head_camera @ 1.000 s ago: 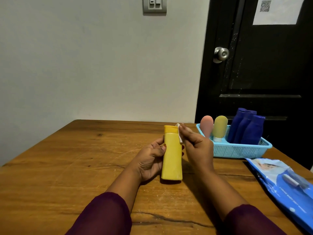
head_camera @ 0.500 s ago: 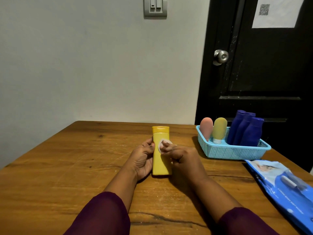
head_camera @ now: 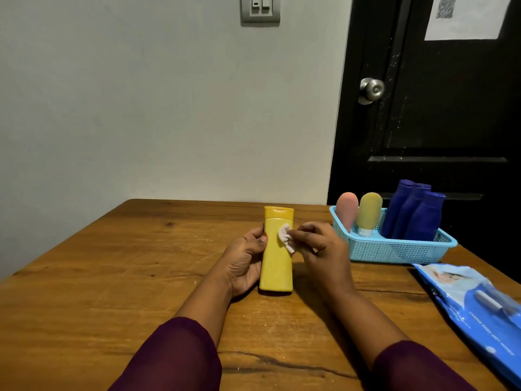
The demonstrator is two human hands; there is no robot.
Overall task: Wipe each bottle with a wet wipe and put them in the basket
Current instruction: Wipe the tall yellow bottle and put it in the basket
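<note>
**Yellow bottle under the wipe, five others in the basket**

The yellow bottle (head_camera: 275,268) stands near the middle of the wooden counter (head_camera: 112,263), cap end up and its base down on the wood. The left hand (head_camera: 244,262) grips it from the left side: the thumb lies on the front edge and the fingers curl round behind, out of sight. The right hand (head_camera: 324,246) is at the bottle's right edge with its fingers bent, pinching a small crumpled white wet wipe (head_camera: 285,238) and pressing it against the upper front of the bottle, just below the cap. Both forearms come up from the bottom of the view in dark purple sleeves (head_camera: 174,359).

To the right, well apart from the hands, a light blue perforated basket (head_camera: 394,249) sits at the far right corner of the counter. In its left end stand a pink tube (head_camera: 346,210) and a yellow-green tube (head_camera: 369,210), side by side, caps down. In its right end three dark blue bottles (head_camera: 414,214) lean together — overlapping so closely that their edges are hard to separate.

Nearer on the right, a blue pack of wipes (head_camera: 479,306) lies flat and runs off the frame.

Behind the counter are a pale wall with a light switch (head_camera: 260,8) and a black door (head_camera: 437,122) with a round metal knob (head_camera: 372,90) — a white sheet (head_camera: 476,26) bearing a square code is stuck to its top.
</note>
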